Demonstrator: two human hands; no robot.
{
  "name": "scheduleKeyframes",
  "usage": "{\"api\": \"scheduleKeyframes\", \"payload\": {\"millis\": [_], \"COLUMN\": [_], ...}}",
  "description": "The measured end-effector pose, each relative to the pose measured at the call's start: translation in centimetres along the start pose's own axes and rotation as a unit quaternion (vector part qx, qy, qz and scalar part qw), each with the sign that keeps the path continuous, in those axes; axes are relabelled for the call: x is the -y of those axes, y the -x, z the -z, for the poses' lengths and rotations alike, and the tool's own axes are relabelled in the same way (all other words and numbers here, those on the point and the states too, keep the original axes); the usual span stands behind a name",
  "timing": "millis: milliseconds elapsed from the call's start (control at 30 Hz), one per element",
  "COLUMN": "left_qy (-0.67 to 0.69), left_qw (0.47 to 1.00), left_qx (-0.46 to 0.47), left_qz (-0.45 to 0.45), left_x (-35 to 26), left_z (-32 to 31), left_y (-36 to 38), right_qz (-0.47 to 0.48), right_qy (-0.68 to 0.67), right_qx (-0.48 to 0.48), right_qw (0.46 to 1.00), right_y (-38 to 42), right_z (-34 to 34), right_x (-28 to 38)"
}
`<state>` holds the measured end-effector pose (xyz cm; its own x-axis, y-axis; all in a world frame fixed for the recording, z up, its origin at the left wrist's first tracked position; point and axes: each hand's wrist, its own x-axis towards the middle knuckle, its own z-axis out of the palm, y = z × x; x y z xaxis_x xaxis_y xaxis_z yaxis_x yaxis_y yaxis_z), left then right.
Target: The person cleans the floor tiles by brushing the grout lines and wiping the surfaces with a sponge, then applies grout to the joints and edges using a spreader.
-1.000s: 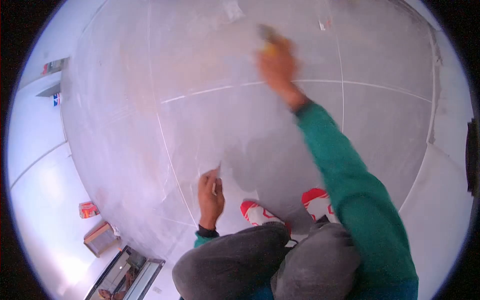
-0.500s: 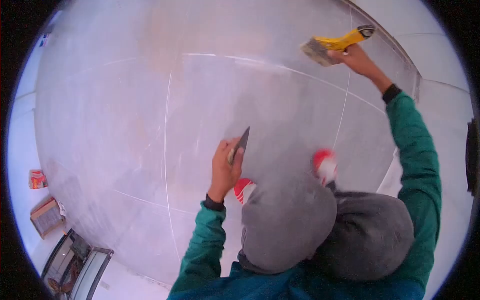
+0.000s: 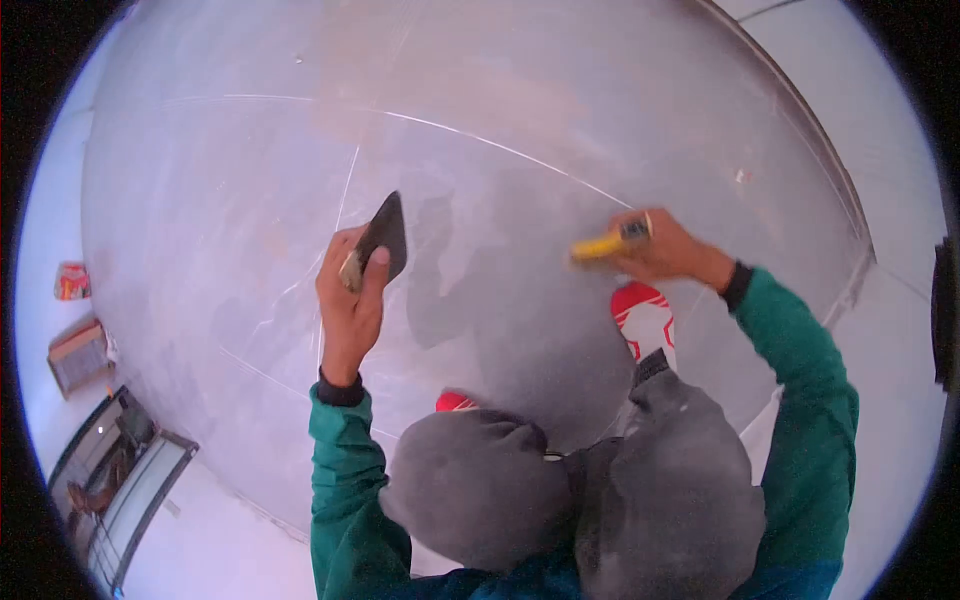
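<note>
I squat on a grey, dusty floor (image 3: 520, 120) crossed by thin white lines. My left hand (image 3: 350, 295) is raised over the floor and grips a dark, flat scraper blade (image 3: 385, 235), tip pointing up. My right hand (image 3: 665, 250) holds a yellow-handled tool (image 3: 608, 243) low against the floor, just beyond my red and white right shoe (image 3: 645, 320). My grey-trousered knees (image 3: 580, 490) fill the bottom of the view, and green sleeves cover both arms.
The toe of my left shoe (image 3: 455, 402) peeks out above my left knee. A cardboard box (image 3: 78, 352) and a small red packet (image 3: 70, 280) lie at the far left. A glass-fronted frame (image 3: 130, 480) sits bottom left. A floor edge (image 3: 810, 130) runs along the right.
My right hand has come down from high at the upper right to the floor near my right shoe. My left hand has lifted higher, showing the blade's flat face.
</note>
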<state>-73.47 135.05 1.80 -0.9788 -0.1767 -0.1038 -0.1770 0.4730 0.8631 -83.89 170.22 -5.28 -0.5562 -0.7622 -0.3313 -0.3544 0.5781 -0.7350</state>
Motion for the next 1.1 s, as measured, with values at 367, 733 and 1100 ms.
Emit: {"api": "scheduleKeyframes", "payload": {"millis": [367, 733, 1100], "left_qy": [-0.186, -0.030, -0.024], "left_qw": [0.977, 0.902, 0.887], "left_qx": [-0.024, -0.217, -0.225], "left_qz": [0.100, 0.371, 0.403], "left_x": [-9.3, -11.4, -10.9], "left_z": [5.3, 8.4, 7.9], "left_y": [6.6, 18.9, 21.9], "right_qz": [0.136, 0.264, 0.396], "right_qy": [0.260, 0.258, -0.013], "right_qx": [-0.068, -0.175, 0.202], "right_qw": [0.954, 0.913, 0.896], "right_y": [-21.3, -33.4, -18.0], "right_z": [10.5, 10.4, -18.5], "right_x": [4.0, 5.0, 15.9]}}
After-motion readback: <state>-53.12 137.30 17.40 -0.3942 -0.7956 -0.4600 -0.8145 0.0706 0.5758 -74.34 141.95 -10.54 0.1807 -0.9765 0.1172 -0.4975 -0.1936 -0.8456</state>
